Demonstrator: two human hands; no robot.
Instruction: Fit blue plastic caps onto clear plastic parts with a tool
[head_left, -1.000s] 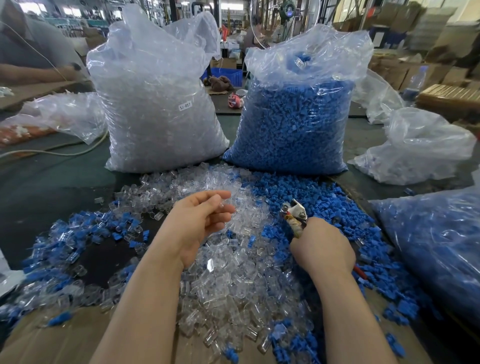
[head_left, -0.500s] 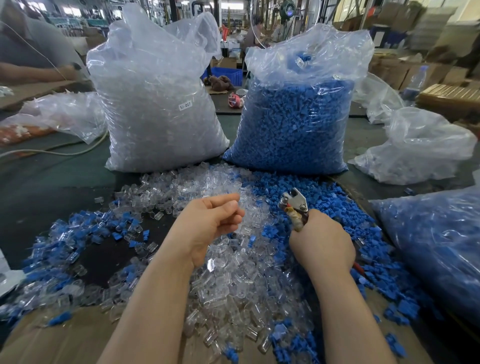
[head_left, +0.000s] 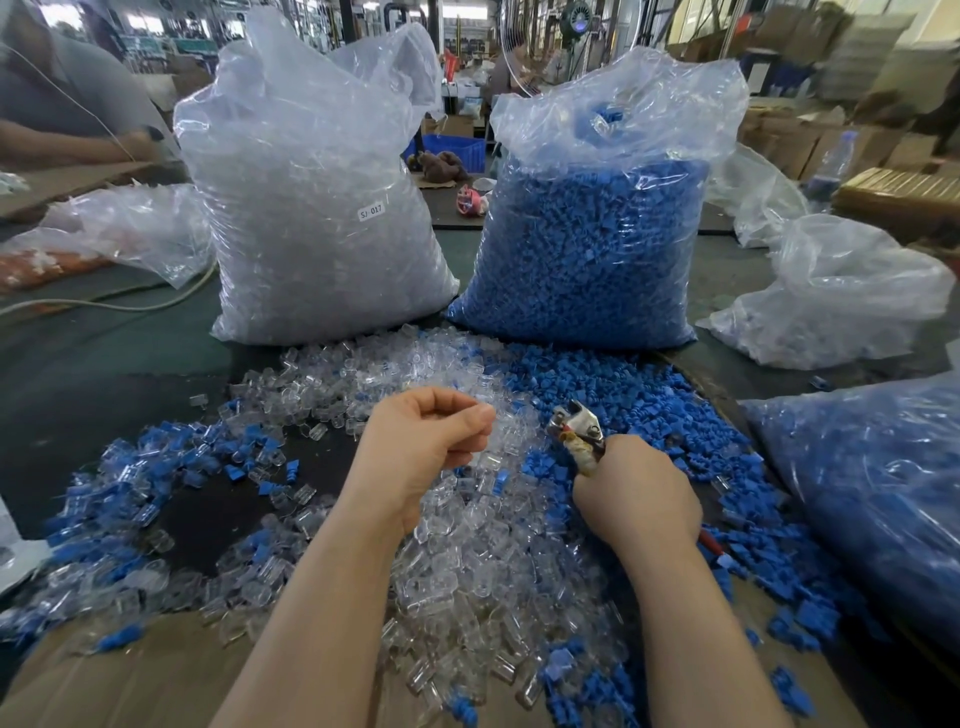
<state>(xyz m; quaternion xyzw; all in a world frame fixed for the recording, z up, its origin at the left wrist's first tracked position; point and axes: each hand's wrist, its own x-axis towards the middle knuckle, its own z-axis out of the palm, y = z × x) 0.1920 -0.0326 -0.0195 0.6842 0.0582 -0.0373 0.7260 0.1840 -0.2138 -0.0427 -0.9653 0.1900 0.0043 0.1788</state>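
1. Clear plastic part (head_left: 470, 415) sits pinched between thumb and curled fingers of left hand (head_left: 426, 452), raised above the heap of clear parts (head_left: 467, 561).
2. Right hand (head_left: 636, 493) wraps the handles of the pliers-like tool (head_left: 576, 434); its metal head points up, with no cap visible in it.
3. Risk: the transparent part could slip or sit skewed, so a cap pressed by the tool might jam or crack.
4. Loose blue caps (head_left: 613, 384) lie just right of the clear heap; mixed pieces (head_left: 171, 467) lie left.
5. Bag of clear parts (head_left: 311, 208) and bag of blue caps (head_left: 597, 249) stand behind, limiting forward reach.
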